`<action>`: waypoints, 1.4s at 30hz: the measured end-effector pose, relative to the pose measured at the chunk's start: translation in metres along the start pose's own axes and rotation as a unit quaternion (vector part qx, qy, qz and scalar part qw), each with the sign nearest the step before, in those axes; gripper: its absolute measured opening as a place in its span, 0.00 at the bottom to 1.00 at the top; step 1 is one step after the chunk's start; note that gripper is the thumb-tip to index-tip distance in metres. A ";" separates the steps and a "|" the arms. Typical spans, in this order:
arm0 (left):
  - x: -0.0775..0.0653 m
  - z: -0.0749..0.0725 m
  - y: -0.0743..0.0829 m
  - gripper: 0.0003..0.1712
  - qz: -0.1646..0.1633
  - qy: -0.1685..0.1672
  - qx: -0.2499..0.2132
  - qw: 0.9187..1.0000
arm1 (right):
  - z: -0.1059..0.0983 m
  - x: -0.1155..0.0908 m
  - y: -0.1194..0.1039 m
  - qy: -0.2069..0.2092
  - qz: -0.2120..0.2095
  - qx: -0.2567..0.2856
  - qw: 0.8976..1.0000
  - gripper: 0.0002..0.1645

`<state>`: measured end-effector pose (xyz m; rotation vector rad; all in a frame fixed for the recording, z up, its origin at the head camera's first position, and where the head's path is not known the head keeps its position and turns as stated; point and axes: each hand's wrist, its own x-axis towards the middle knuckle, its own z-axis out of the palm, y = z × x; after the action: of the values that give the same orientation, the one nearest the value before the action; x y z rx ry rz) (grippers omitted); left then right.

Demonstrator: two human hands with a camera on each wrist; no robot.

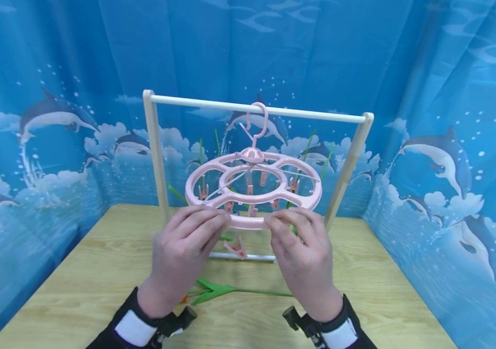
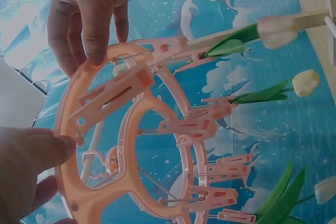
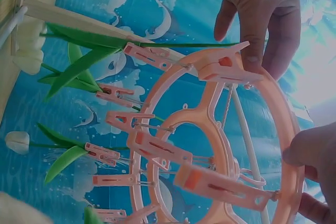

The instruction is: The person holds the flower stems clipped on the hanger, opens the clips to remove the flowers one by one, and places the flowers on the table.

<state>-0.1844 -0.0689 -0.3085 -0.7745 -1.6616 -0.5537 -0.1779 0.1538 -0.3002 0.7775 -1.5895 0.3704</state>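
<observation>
A pink round clip hanger (image 1: pixel 252 198) hangs by its hook (image 1: pixel 265 121) from the white rail of a small wooden rack. My left hand (image 1: pixel 189 237) pinches the front rim left of the middle. On the same rim, right of the middle, my right hand (image 1: pixel 302 245) pinches with thumb and fingers. Pink clothespins (image 1: pixel 236 247) dangle below the ring. Some grip artificial tulips head down, such as a yellow tulip (image 2: pixel 306 83) in the left wrist view and a white tulip (image 3: pixel 18 142) in the right wrist view.
The rack (image 1: pixel 352 155) stands on a wood-grain table (image 1: pixel 374 286). A tulip with green leaves (image 1: pixel 215 290) lies flat across the table under the hands; its orange bloom is partly hidden by my left wrist. Blue dolphin-print curtains (image 1: pixel 248 48) enclose the back and sides.
</observation>
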 end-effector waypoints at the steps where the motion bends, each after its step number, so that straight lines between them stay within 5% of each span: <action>1: 0.000 0.000 0.000 0.15 -0.002 0.003 0.003 1.000 | 0.000 0.000 0.001 0.003 0.000 0.000 1.000 0.14; 10: -0.006 0.003 -0.009 0.13 -0.037 0.064 0.028 0.997 | -0.004 0.000 0.007 0.018 0.008 0.004 1.000 0.11; 14: -0.011 0.006 -0.017 0.16 -0.077 0.096 0.013 0.992 | -0.005 -0.001 0.008 0.026 0.013 0.007 1.000 0.11; 21: -0.011 0.005 -0.019 0.16 -0.142 0.064 -0.030 0.987 | -0.004 -0.002 0.009 0.016 0.024 0.004 1.000 0.10; 29: -0.010 0.011 -0.020 0.14 -0.065 0.070 -0.080 0.992 | -0.004 -0.005 0.013 -0.005 0.033 0.002 0.999 0.11; 36: -0.010 0.012 -0.016 0.13 -0.007 0.074 -0.059 0.995 | -0.002 -0.003 0.005 -0.015 0.020 0.005 1.000 0.12; 42: -0.011 0.011 -0.010 0.11 0.010 0.065 -0.047 0.997 | 0.000 0.001 -0.005 0.007 0.008 0.006 1.000 0.13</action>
<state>-0.1984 -0.0697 -0.3211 -0.8050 -1.5148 -0.6588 -0.1752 0.1500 -0.3002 0.7700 -1.5827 0.3972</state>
